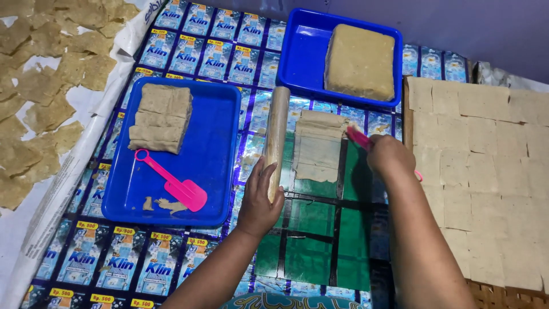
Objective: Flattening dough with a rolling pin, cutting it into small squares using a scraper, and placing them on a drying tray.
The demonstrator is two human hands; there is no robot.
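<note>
Now L hand (258, 201) grips rolling pin (277, 137), long axis front-back.

Counter covering: sheet of joined sachet packets (220, 43), rectangular, blue and white with small yellow tags, in rows under both trays; green packets (311, 237) at centre.

Your work surface (171, 252) is covered in shiny printed sachet sheeting (blue, green in the middle). On it sit two blue trays (217, 154) (300, 63), a wooden rolling pin (277, 134) and thin dough sheets (317, 146).
</note>
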